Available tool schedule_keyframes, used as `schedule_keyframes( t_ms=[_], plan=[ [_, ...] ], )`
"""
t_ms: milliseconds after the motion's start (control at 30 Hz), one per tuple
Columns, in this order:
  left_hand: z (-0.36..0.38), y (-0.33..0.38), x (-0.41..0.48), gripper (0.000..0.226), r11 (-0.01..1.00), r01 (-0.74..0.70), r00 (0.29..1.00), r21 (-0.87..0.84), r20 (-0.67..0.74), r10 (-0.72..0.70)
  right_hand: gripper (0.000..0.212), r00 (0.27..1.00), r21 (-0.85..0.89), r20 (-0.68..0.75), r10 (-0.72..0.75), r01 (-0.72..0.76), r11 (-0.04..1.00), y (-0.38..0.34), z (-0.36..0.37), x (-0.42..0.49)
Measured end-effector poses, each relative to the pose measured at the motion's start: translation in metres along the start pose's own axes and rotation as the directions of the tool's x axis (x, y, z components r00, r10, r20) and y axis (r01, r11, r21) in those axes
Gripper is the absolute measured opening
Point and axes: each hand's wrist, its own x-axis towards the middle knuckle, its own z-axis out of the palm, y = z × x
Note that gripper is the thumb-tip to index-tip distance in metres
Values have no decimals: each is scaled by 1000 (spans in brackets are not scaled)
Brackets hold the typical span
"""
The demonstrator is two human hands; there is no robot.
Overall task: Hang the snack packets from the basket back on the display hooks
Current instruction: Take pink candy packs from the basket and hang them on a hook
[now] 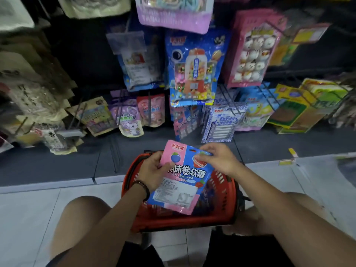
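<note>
Packet [184,176] is up out of the basket [229,197] and held over it, tilted, with its top edge toward the display. Your left grip [154,170] clamps the upper left side, thumb across the pink front. Your right grip [217,158] pinches the top right corner. Both are closed on the packet, neither is free. What else lies in the basket is mostly hidden beneath it.

You look to be between picking and hanging: the packet is lifted, but it is well short of any hook. A bare wire hook [114,151] juts out low and to the left. Pink-and-blue packs [183,126] hanging just beyond your hands may be the same kind, though they are too blurred to be sure.

For the next move, choose the hook first. I can't make out the hang hole, so find it along the top edge and bring that edge square to the hook's tip. Keep one grip near the top to steer and let the other steady the lower part. The film is soft and will likely buckle if you push from below, so thread the hole on before you let go.
</note>
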Motion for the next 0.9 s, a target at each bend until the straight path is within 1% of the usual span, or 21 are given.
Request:
schedule_keyframes(
  t_ms=[33, 100, 133, 200, 267, 367, 433, 467, 500, 533, 567, 600, 633, 667, 700, 733, 767, 800, 833, 867, 900],
  plan=[
    [2, 7, -5, 13, 999, 0, 999, -38, -32, -2, 24, 998, 131, -59, 26, -18, 991, -4, 0, -8],
    [5, 21, -15, 11, 990, 3, 996, -140, -93, -16, 38, 996, 342, -50, 71, -50, 938, -7, 5, -23],
    [7, 26, -19, 11, 981, 1, 993, -196, -118, -25, 38, 996, 398, -36, 79, -58, 915, -6, 8, -29],
    [8, 35, -26, 13, 961, -6, 985, -275, -167, -42, 20, 997, 404, -29, 72, -54, 913, -7, 14, -40],
    [7, 43, -29, 12, 961, -14, 973, -277, -223, -51, 5, 999, 381, -26, 47, -33, 924, -6, 17, -47],
    [6, 55, -33, 12, 972, -33, 964, -232, -265, -31, 19, 999, 390, -40, -5, 21, 921, -17, 17, -52],
    [7, 62, -33, 16, 979, -46, 953, -198, -302, -16, 15, 997, 374, -68, -21, 45, 926, -27, 16, -53],
    [8, 64, -34, 24, 980, -57, 940, -190, -340, -11, 12, 996, 359, -87, -28, 58, 932, -32, 15, -52],
    [9, 65, -36, 34, 989, -59, 916, -139, -401, -1, 10, 993, 354, -110, -30, 67, 933, -37, 15, -53],
    [11, 66, -40, 41, 997, -77, 871, -22, -489, 56, 8, 989, 340, -140, -40, 86, 936, -41, 16, -53],
    [15, 66, -45, 46, 986, -87, 819, 140, -553, 151, 7, 984, 334, -174, -41, 99, 937, -45, 16, -52],
    [20, 63, -52, 48, 956, -119, 791, 270, -557, 255, 5, 977, 315, -209, -54, 120, 941, -49, 17, -52],
    [26, 62, -58, 50, 932, -163, 807, 325, -500, 315, 3, 968, 301, -239, -72, 145, 943, -54, 18, -53],
    [33, 60, -61, 57, 933, -207, 855, 294, -409, 319, 5, 960, 277, -262, -101, 175, 945, -59, 21, -55],
    [39, 61, -64, 67, 944, -218, 912, 248, -292, 287, 6, 955, 262, -266, -132, 204, 943, -64, 24, -57],
    [44, 60, -63, 77, 956, -214, 951, 202, -182, 251, 5, 954, 246, -246, -171, 233, 941, -68, 28, -58],
    [48, 62, -61, 84, 963, -210, 968, 168, -100, 228, 7, 957, 255, -208, -204, 254, 933, -72, 33, -61],
    [50, 63, -58, 82, 974, -208, 975, 90, -60, 213, 11, 961, 265, -156, -227, 262, 928, -75, 37, -63],
    [51, 66, -57, 68, 979, -205, 976, -1, -72, 204, 14, 966, 276, -110, -234, 256, 926, -78, 40, -67],
    [50, 68, -56, 46, 977, -189, 976, -98, -133, 175, 15, 969, 263, -74, -235, 246, 933, -79, 42, -68],
    [47, 72, -56, 23, 975, -172, 967, -143, -212, 140, 14, 969, 239, -59, -241, 248, 939, -79, 41, -69]
  ],
)
